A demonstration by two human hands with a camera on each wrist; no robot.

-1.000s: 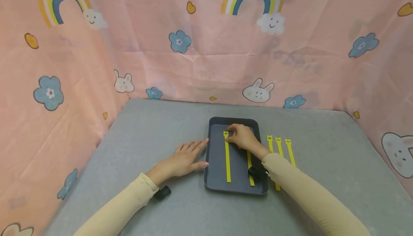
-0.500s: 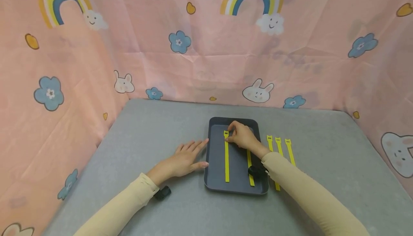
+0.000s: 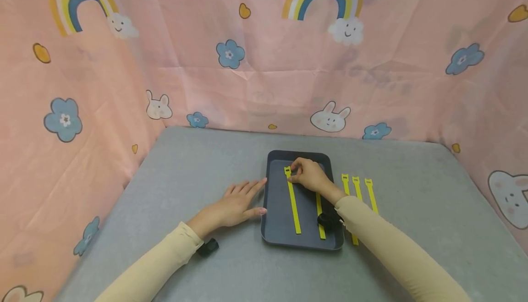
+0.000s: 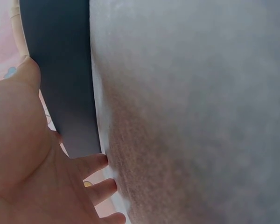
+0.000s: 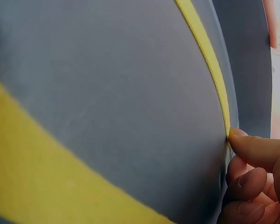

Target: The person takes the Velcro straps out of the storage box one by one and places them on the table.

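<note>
A dark grey tray [image 3: 307, 222] lies lengthwise on the table. My right hand [image 3: 310, 174] reaches over it and pinches the slotted head end of a yellow cable strap [image 3: 294, 208], which lies slightly slanted on the tray's floor. In the right wrist view the thumb [image 5: 252, 147] presses at the strap's edge, close to the tray wall. A second yellow strap [image 3: 319, 205] lies further right in the tray, partly hidden under my right wrist. My left hand [image 3: 237, 205] is spread flat, fingertips at the tray's left side; the left wrist view shows them against the outer wall [image 4: 60, 56].
Right of the tray, three more yellow straps [image 3: 372, 196] lie side by side on the grey table [image 3: 433, 201], partly covered by my right forearm. Black wrist cameras [image 3: 208, 246] sit at both wrists. Pink patterned cloth [image 3: 264, 77] stands behind and at both sides.
The pinched strap's lower end has swung to the right and its head has shifted slightly left, so it now slants. My left hand and the tray have not moved.
</note>
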